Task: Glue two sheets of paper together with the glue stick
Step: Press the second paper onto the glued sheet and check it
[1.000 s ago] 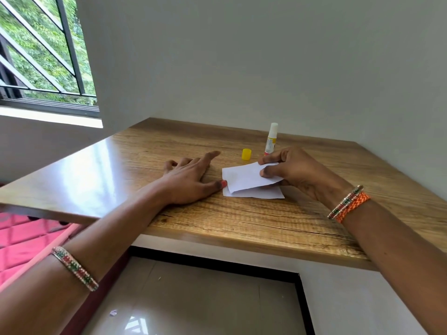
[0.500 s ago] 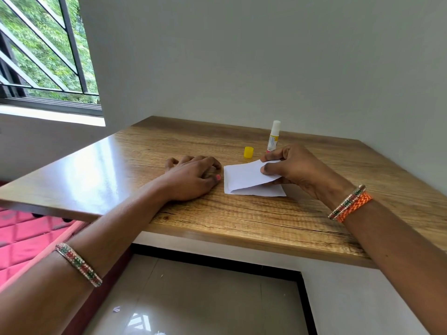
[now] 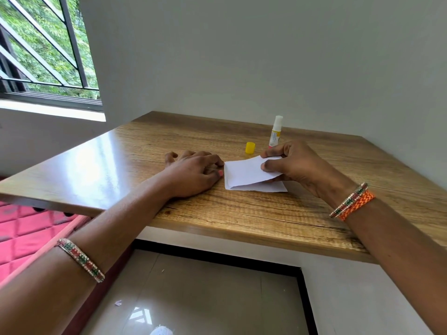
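Two small white paper sheets lie stacked on the wooden table (image 3: 217, 213). My right hand (image 3: 297, 165) pinches the upper sheet (image 3: 244, 171) at its right edge and holds that side lifted off the lower sheet (image 3: 261, 187), which lies flat. My left hand (image 3: 193, 175) rests on the table just left of the sheets, fingers curled, its thumb tip touching the papers' left edge. Behind my right hand the glue stick (image 3: 276, 131) stands upright and uncapped. Its yellow cap (image 3: 250, 147) sits on the table to its left.
The table fits into a corner, with a white wall behind and another on the right. A barred window (image 3: 46, 49) is at the far left. A pink quilted surface (image 3: 21, 235) lies below the table's left edge, above a tiled floor.
My left hand's fingers have curled in from a spread, flat pose and it stays at the papers' left edge. My right hand keeps the upper sheet lifted.
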`<state>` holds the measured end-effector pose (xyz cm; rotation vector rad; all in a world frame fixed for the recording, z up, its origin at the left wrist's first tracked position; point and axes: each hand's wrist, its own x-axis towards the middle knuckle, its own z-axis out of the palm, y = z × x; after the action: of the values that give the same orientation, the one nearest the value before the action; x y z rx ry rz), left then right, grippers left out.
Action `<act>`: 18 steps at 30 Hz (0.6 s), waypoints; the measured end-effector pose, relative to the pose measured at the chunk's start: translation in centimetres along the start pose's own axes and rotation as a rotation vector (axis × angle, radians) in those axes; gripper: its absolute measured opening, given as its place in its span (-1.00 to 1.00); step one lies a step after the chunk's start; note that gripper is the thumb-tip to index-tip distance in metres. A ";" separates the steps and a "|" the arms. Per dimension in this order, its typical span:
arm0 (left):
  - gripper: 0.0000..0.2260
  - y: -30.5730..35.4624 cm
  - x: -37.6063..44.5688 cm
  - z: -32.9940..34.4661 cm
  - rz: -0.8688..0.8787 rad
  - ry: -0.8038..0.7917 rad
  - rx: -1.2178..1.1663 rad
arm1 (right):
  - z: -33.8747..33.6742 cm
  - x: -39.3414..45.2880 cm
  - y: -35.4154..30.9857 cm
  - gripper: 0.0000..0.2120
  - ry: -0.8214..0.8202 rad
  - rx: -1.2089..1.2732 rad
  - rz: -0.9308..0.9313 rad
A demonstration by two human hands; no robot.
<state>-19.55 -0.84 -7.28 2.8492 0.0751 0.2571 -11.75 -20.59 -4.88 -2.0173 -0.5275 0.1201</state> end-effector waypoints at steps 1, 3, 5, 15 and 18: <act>-0.68 0.0 0.0 0.1 0.003 -0.002 0.005 | 0.0 0.0 0.0 -0.65 0.000 -0.005 0.000; -0.67 -0.1 0.0 0.3 0.014 -0.002 0.025 | 0.2 -0.1 0.0 -0.65 -0.003 0.000 0.005; -0.67 -0.2 0.0 0.4 0.020 0.002 0.036 | 0.4 -0.2 -0.1 -0.67 -0.008 0.028 0.012; -0.68 -0.2 -0.1 0.4 0.020 0.022 0.027 | 0.7 -0.4 -0.1 -0.68 -0.004 0.080 0.028; -0.67 -0.2 -0.2 0.3 0.014 0.017 0.034 | 0.7 -0.3 -0.1 -0.66 -0.002 0.066 0.028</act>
<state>-19.65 -0.78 -7.67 2.8823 0.0632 0.2852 -12.22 -20.12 -5.14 -1.9611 -0.4905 0.1543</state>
